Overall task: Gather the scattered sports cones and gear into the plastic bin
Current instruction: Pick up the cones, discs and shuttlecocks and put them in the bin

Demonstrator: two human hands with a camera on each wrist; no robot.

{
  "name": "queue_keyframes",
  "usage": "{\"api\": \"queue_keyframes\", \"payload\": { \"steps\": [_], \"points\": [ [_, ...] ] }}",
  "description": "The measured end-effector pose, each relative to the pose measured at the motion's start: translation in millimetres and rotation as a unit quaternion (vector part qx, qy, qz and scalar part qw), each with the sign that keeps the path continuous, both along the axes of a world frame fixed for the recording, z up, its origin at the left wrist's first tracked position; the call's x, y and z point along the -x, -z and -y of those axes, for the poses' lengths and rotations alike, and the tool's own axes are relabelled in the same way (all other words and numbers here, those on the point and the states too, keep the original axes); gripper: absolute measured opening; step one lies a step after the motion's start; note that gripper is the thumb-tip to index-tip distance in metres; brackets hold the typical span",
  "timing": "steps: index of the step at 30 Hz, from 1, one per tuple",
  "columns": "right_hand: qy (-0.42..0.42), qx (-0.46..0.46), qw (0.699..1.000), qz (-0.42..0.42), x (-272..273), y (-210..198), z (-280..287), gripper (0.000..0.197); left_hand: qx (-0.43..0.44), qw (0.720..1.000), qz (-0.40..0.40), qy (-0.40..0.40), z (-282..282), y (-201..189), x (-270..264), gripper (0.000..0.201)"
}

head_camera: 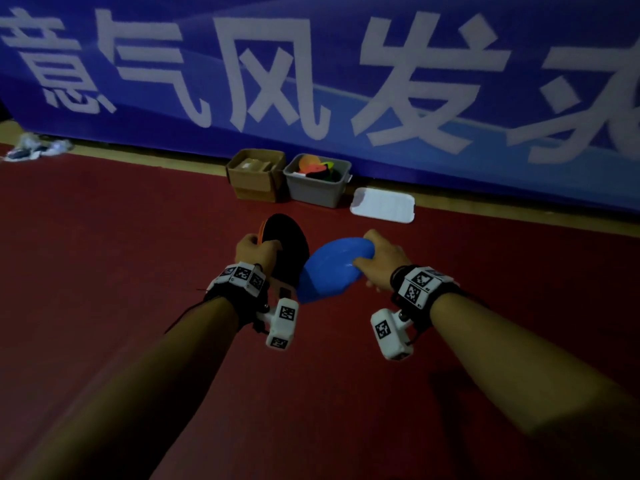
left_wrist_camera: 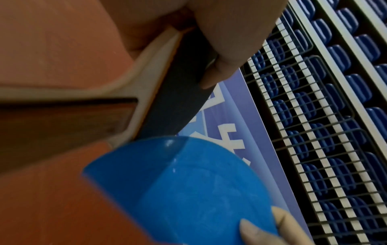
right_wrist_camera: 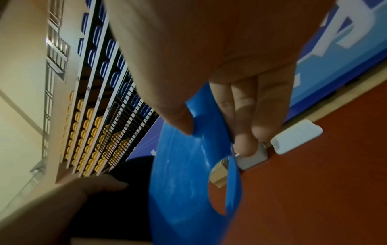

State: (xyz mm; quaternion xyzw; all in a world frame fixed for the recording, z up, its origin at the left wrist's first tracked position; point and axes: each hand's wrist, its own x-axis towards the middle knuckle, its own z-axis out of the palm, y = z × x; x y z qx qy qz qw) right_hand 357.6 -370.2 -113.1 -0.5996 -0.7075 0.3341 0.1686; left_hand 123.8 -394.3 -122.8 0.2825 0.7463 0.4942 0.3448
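My left hand grips a table tennis paddle by its blade; the face toward me is black and an orange edge shows behind it. In the left wrist view the thumb presses on the black rubber above the brown handle. My right hand pinches the rim of a blue disc cone, thumb on one side and fingers on the other. The cone hangs tilted with its centre hole showing. A grey plastic bin holding several coloured cones stands ahead by the banner.
A cardboard box stands against the bin's left side. A white lid lies flat on the floor to the bin's right. A blue banner walls off the far side. Red floor spreads around me; crumpled white items lie far left.
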Motion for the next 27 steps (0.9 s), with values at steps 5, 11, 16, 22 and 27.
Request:
{"api": "queue_keyframes", "payload": {
  "steps": [5, 11, 16, 22, 27],
  "points": [
    [0.014, -0.015, 0.999, 0.049, 0, 3, -129, 0.026, -0.004, 0.999, -0.014, 0.034, -135, -3, 6, 0.017],
    [0.024, -0.050, 0.997, 0.055, 12, 21, -320, 0.026, -0.015, 0.998, -0.026, 0.046, -323, -1, 11, 0.029],
    [-0.007, -0.034, 0.998, 0.047, 36, 9, -484, 0.021, -0.021, 0.999, -0.038, 0.020, -459, -21, 28, 0.021],
    [-0.043, -0.047, 0.996, 0.055, 109, -31, -654, 0.013, -0.041, 0.998, -0.047, -0.025, -603, -45, 84, 0.024],
    [-0.074, -0.090, 0.990, 0.076, 172, -24, -773, 0.025, -0.051, 0.997, -0.064, -0.008, -732, -26, 145, 0.009]
  ]
}}
